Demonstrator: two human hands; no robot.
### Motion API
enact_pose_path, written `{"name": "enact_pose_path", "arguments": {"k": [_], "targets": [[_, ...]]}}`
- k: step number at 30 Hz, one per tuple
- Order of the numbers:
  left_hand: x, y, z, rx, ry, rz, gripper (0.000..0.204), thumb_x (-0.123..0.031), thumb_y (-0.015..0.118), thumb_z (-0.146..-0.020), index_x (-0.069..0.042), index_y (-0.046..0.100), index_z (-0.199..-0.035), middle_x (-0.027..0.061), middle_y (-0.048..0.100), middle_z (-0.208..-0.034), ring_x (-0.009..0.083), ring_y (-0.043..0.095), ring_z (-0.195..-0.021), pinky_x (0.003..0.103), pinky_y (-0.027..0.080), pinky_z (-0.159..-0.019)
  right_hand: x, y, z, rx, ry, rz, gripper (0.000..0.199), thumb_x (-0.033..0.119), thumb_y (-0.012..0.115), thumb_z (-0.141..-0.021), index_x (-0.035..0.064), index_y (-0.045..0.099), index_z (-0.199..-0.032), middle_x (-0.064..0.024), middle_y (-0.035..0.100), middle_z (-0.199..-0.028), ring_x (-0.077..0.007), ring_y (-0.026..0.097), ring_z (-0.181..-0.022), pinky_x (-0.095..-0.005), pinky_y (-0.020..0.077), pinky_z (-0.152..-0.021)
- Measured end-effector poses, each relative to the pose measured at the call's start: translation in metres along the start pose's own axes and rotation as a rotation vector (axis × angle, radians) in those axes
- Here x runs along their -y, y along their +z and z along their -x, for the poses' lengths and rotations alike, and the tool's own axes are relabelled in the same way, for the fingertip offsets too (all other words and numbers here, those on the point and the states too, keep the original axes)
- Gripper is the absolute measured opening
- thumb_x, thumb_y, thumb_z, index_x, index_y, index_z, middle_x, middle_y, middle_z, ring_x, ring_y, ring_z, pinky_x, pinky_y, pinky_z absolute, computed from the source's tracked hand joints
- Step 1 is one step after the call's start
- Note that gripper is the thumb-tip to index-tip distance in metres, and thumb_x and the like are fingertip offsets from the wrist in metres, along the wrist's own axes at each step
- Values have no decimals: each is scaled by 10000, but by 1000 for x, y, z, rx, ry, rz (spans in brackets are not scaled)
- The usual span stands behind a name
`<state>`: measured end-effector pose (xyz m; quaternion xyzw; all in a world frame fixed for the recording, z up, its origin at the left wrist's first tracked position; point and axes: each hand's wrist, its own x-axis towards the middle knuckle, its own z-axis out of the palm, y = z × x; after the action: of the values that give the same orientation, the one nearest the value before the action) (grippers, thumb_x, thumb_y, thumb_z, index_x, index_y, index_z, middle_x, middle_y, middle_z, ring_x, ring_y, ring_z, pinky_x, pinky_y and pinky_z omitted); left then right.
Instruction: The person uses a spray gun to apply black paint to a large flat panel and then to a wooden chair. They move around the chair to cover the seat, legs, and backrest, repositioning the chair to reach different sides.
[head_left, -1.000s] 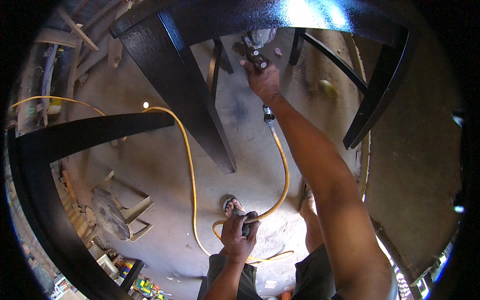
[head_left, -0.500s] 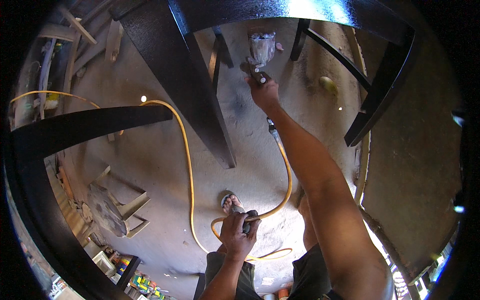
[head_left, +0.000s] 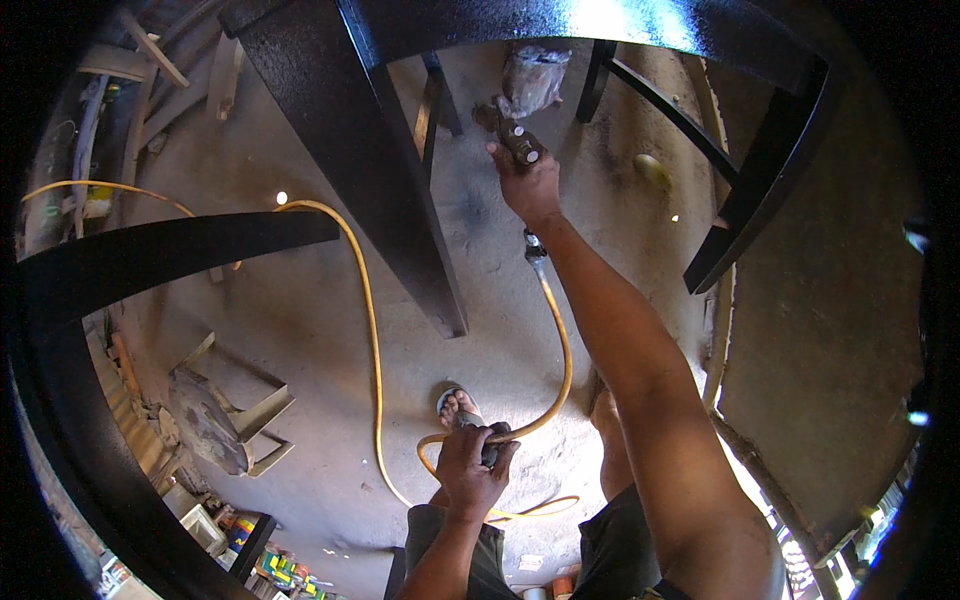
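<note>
My right hand [head_left: 530, 188] is closed round the grip of a spray gun [head_left: 522, 146], with the arm stretched far forward. The gun's paint-smeared cup [head_left: 537, 80] tilts to the right beneath the edge of a glossy black wooden piece [head_left: 530, 22]. From the grip, a yellow hose [head_left: 564, 370] curves back toward me. My left hand [head_left: 472, 470] grips the hose near my knees, along with a small dark thing too hidden to name. A broad black leg [head_left: 400, 190] of the wooden piece slants down left of the gun.
Another curved black wooden part [head_left: 180, 245] reaches in from the left. A dark slatted leg frame [head_left: 720, 215] stands at right. A worn metal stand [head_left: 235, 415] lies on the floor at left, with scrap wood [head_left: 160, 85] behind it. My sandalled foot [head_left: 460, 405] is close by.
The spray gun and its cup have tipped to the right, with my right wrist turning slightly. The hose below it has shifted a little left. My left hand keeps its grip.
</note>
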<state>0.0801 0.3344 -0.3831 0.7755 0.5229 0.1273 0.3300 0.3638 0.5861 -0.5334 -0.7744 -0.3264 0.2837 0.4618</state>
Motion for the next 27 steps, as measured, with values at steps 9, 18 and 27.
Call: {"name": "enact_pose_path", "arguments": {"k": [9, 18, 27], "targets": [[8, 0, -6, -25, -64, -6, 239, -218, 878, -829, -107, 717, -967, 91, 698, -923, 331, 677, -862, 451, 530, -764, 19, -16, 14, -408, -123, -36, 311, 276, 762, -973, 7, 617, -1028, -251, 695, -843, -501, 682, -817, -478, 541, -714], [15, 2, -3, -2, -57, -34, 350, -199, 877, -821, -70, 695, -1091, 136, 713, -1058, 363, 687, -973, 472, 542, -853, 2, -61, 3, -699, -241, 30, 303, 233, 713, -1008, -18, 585, -1122, -254, 685, -919, -489, 669, -839, -481, 531, -743], [15, 7, -8, 15, 5, -48, 387, -186, 868, -841, -28, 681, -1141, 179, 699, -1071, 380, 686, -976, 469, 556, -840, 12, -70, -18, -624, -194, 8, 276, 210, 741, -978, -3, 583, -1054, -252, 678, -876, -496, 649, -808, -501, 528, -730]]}}
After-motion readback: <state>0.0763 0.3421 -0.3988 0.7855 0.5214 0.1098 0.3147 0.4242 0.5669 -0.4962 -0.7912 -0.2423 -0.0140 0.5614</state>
